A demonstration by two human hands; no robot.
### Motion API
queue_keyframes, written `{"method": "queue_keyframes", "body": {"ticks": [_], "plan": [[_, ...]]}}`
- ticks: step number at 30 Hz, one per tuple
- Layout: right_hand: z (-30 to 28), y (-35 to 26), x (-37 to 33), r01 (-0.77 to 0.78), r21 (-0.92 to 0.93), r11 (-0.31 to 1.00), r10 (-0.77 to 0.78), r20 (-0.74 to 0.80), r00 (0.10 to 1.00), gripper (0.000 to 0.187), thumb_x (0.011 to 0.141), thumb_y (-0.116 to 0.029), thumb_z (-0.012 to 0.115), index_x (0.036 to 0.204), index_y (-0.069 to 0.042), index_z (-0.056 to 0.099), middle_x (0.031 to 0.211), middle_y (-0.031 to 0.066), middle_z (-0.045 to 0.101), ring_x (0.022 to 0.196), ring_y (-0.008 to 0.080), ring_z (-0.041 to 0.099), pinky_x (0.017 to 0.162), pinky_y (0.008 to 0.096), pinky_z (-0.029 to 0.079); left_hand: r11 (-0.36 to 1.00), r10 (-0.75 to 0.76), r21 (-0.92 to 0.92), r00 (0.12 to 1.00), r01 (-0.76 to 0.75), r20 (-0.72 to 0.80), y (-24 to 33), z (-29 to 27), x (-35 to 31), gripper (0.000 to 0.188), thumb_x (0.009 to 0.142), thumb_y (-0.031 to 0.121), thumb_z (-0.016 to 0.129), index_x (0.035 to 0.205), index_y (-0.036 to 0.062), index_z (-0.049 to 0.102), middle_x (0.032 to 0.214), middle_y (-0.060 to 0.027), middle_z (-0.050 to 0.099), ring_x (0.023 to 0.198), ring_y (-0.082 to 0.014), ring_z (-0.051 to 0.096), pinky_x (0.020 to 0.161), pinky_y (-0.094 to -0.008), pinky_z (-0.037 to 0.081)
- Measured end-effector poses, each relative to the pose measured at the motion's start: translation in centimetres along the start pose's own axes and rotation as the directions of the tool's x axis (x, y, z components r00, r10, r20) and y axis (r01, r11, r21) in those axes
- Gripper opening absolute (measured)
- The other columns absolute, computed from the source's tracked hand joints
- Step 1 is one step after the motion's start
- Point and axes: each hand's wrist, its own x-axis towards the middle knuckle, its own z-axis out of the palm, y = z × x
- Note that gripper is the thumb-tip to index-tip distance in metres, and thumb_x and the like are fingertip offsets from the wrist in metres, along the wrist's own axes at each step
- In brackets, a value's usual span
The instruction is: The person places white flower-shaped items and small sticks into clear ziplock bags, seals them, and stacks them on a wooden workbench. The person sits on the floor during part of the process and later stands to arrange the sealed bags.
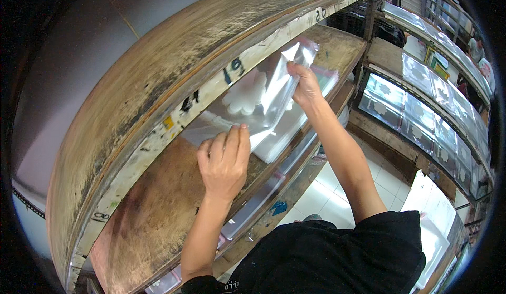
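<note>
My right hand [307, 87] pinches the right-hand edge of a clear plastic sheet [278, 95], shiny and partly lifted and folded over. A white flower-shaped patch [246, 95] shows through it. At the sheet's near left corner, my left hand [225, 159] has its fingers closed on the plastic, thumb hidden. Beneath lies a stack of similar clear plastic sheets [274, 145] on a worn wooden shelf [153, 209].
An upper wooden shelf [174, 46] with a pale, marked front edge overhangs the sheets. Racks on the right hold rows of plastic sheets with flower shapes [414, 120]. White floor tiles [337, 194] show below, and a white stack [432, 204] stands at lower right.
</note>
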Motion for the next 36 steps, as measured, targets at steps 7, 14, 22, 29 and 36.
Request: {"method": "queue_keyframes", "body": {"ticks": [7,14,22,29,36], "plan": [[-4.2,-4.6,2.0,0.069,0.024,0.997,-0.067,-0.102,0.993,0.024,0.079,0.003,0.056,0.103,0.002,0.055,0.090,0.0076,0.059,0.082,0.0196,0.061,0.079,0.0356,0.053,0.990,0.090,-0.115,0.995,-0.086,0.034,2.9,5.6,2.9,0.032,0.083,0.017,0.056,0.114,0.0083,0.062,0.104,-0.0008,0.062,0.094,-0.0162,0.057,0.082,-0.0367,0.041],[-8.8,-6.1,3.2,-0.110,-0.435,0.894,-0.040,-0.322,0.946,0.027,0.083,0.001,0.056,0.110,0.003,0.053,0.091,0.0094,0.057,0.080,0.0240,0.058,0.081,0.0359,0.050,0.975,0.121,-0.213,0.954,-0.063,0.274,6.6,7.9,1.7,0.036,0.081,0.014,0.056,0.116,0.0067,0.061,0.102,-0.0023,0.062,0.093,-0.0180,0.056,0.082,-0.0367,0.042],[-8.7,-6.0,1.6,-0.210,-0.536,0.817,-0.018,-0.390,0.921,0.034,0.088,-0.004,0.057,0.119,0.002,0.048,0.109,0.0149,0.058,0.100,0.0255,0.057,0.081,0.0393,0.051,0.830,0.079,-0.495,0.826,0.256,0.559,7.0,6.6,0.9,0.035,0.082,0.020,0.061,0.112,0.0023,0.060,0.107,-0.0112,0.063,0.099,-0.0266,0.057,0.085,-0.0422,0.042],[-8.7,-6.9,-0.4,-0.146,-0.943,0.298,-0.263,-0.228,0.937,0.059,0.079,-0.027,0.071,0.121,0.008,0.048,0.110,0.0216,0.059,0.094,0.0284,0.061,0.081,0.0385,0.050,0.690,0.203,-0.619,0.721,0.375,0.663,3.6,6.5,1.9,0.052,0.085,0.039,0.062,0.119,-0.0006,0.057,0.120,-0.0189,0.058,0.110,-0.0351,0.053,0.097,-0.0458,0.039],[-7.9,-7.1,-8.2,-0.228,-0.945,0.236,-0.244,-0.284,0.927,0.088,0.082,-0.039,0.067,0.138,0.015,0.028,0.091,0.0180,0.059,0.080,0.0272,0.063,0.071,0.0365,0.052,0.660,0.001,-0.496,0.659,0.565,0.752,-4.2,17.5,5.7,0.068,0.088,0.044,0.061,0.134,-0.0024,0.045,0.138,-0.0268,0.044,0.130,-0.0397,0.040,0.109,-0.0441,0.032]]}}
